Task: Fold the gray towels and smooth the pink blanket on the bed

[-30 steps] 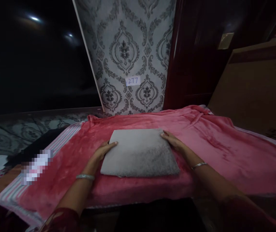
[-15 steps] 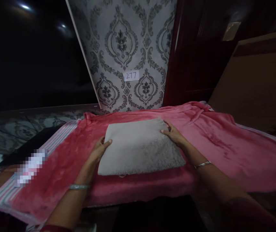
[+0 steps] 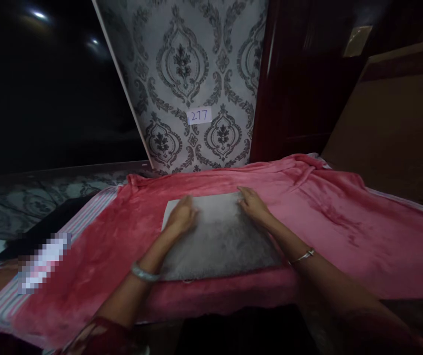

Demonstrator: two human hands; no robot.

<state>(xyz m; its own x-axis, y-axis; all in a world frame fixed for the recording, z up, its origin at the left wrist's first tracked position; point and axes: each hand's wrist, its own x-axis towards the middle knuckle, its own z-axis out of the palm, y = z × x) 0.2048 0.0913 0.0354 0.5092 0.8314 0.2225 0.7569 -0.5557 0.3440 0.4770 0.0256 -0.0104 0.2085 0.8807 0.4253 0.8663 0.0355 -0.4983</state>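
Note:
A folded grey, plush-looking cloth [image 3: 222, 246] lies flat on a pink-red blanket [image 3: 103, 276]. My left hand [image 3: 181, 215] is over the cloth's upper left part, palm down, its fingers smeared by motion but seemingly stretched out rather than gripping. At the upper right corner, my right hand [image 3: 252, 204] rests on or just above the cloth with fingers and thumb apart. Whether the right fingertips press on the fabric cannot be made out. Each wrist wears a bangle.
The blanket drapes over a raised surface with a striped cloth border [image 3: 93, 217] at left. A large dark screen [image 3: 56, 93] stands at back left. Behind are patterned wallpaper with a paper label [image 3: 199, 115] and a dark red door [image 3: 300, 88]; a brown board [image 3: 392, 118] leans at right.
My left hand has let go of the cloth's left edge and moved right and up onto its top. My right hand has shifted slightly left. The cloth appears a little lower in view.

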